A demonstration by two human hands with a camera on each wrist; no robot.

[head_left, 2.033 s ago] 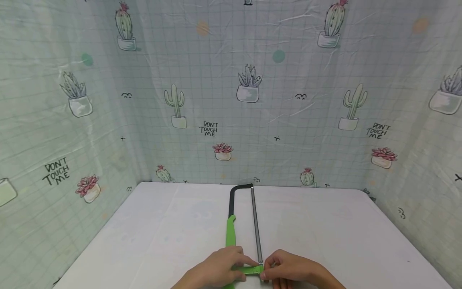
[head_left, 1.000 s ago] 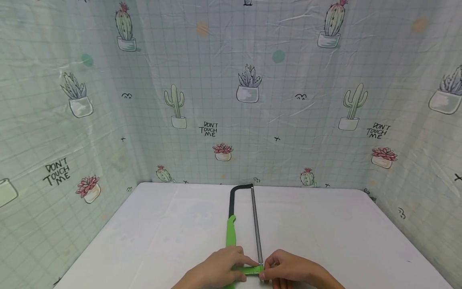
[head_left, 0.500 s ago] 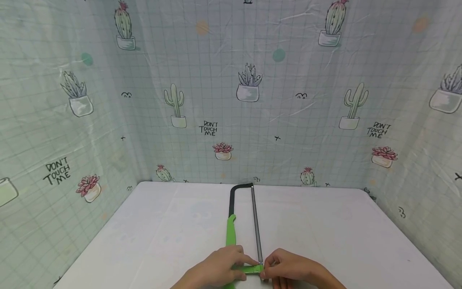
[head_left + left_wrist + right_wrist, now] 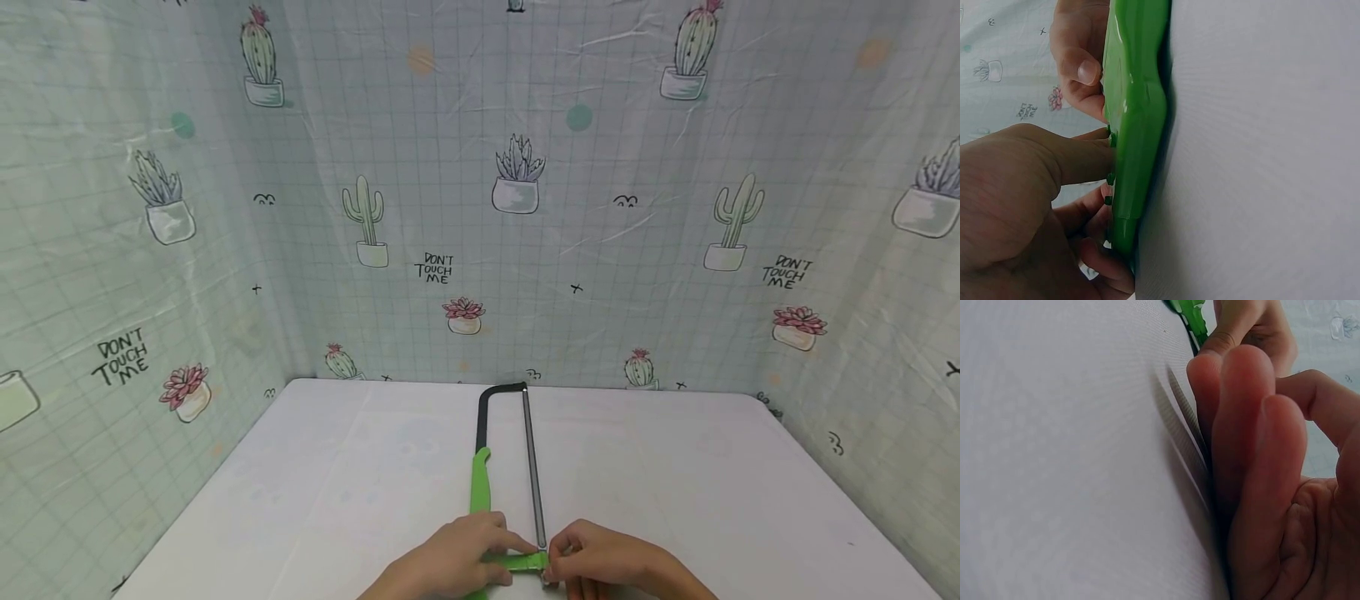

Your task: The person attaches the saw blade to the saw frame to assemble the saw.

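Observation:
A hacksaw [image 4: 480, 483] lies on the white table, with a green handle, a black bent front frame and a thin grey blade [image 4: 533, 475] along its right side. My left hand [image 4: 461, 557] holds the green handle near the close end, its index finger reaching to the blade's near end. In the left wrist view the thumb presses on the green handle [image 4: 1138, 119]. At the handle's right corner my right hand [image 4: 609, 557] pinches with thumb and index finger at a small silver fitting [image 4: 551, 580], mostly hidden. Its other fingers [image 4: 1247, 425] are loosely curled close to the tabletop.
The white table [image 4: 712, 483] reaches back to a hanging cloth [image 4: 577, 225] printed with cacti, which also encloses both sides. The saw's far end lies close to the table's back edge.

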